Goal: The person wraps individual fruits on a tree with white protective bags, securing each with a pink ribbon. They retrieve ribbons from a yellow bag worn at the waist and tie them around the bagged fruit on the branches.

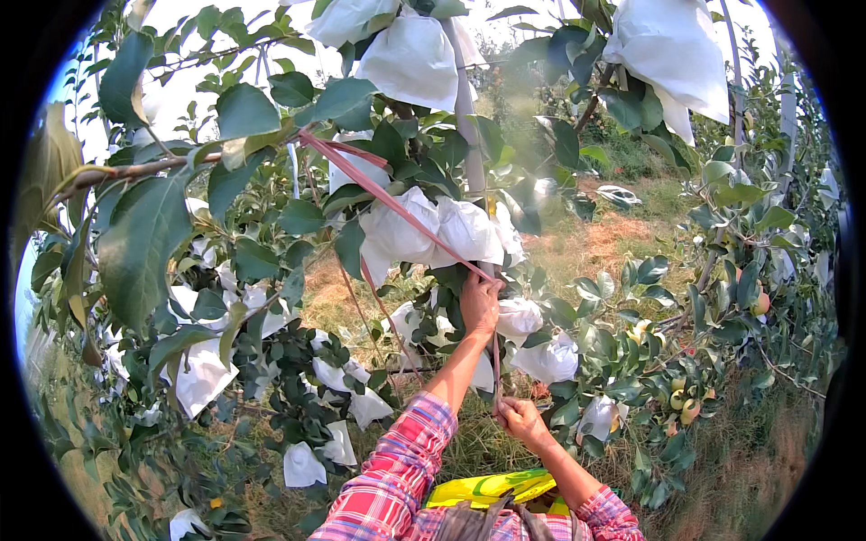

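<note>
A pink plastic tie strip point(399, 206) runs slanting from a leafy apple branch point(145, 170) at upper left down to a grey pole point(468, 128). My left hand point(481, 304) grips the strip against the pole, just below a cluster of white bagged fruit point(433, 226). From there the strip hangs down to my right hand point(522, 420), whose closed fingers pinch its lower length. The strip looks taut between branch and left hand. Part of the pole is hidden behind the bags and my left hand.
White fruit bags point(203, 372) hang on branches to the left and overhead. Bare apples point(685, 406) grow at lower right. A yellow bag point(490, 488) sits at my waist. Dry grass point(609, 233) covers the ground behind, and another pinkish strip point(385, 304) hangs left of my arm.
</note>
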Tool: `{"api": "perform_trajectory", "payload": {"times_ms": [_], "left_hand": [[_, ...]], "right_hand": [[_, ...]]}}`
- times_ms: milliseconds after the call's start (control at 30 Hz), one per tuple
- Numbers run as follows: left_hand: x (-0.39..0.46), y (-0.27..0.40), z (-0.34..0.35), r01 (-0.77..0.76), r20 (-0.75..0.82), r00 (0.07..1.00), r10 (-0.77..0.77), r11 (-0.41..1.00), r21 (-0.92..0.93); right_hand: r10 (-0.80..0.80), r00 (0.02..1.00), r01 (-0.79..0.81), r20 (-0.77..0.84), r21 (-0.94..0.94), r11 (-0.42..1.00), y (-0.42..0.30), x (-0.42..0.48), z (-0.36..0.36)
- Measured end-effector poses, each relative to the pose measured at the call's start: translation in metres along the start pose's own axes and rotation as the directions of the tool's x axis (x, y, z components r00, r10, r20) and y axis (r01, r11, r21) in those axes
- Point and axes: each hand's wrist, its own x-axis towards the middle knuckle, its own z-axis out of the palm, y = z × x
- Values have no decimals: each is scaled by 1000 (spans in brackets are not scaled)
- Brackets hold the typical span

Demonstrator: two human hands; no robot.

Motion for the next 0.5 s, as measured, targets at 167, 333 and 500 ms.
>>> {"api": "perform_trajectory", "payload": {"times_ms": [167, 333, 500], "left_hand": [[3, -22, -11, 151, 98, 986, -133, 968, -203], [-22, -11, -57, 103, -17, 993, -117, 932, -347], [-108, 39, -76, 553, 560, 801, -213, 624, -553]], "right_hand": [[33, 998, -28, -46, 118, 993, -13, -11, 4], [64, 998, -61, -29, 72, 995, -6, -27, -9], [109, 993, -105, -49, 70, 992, -1, -41, -23]]}}
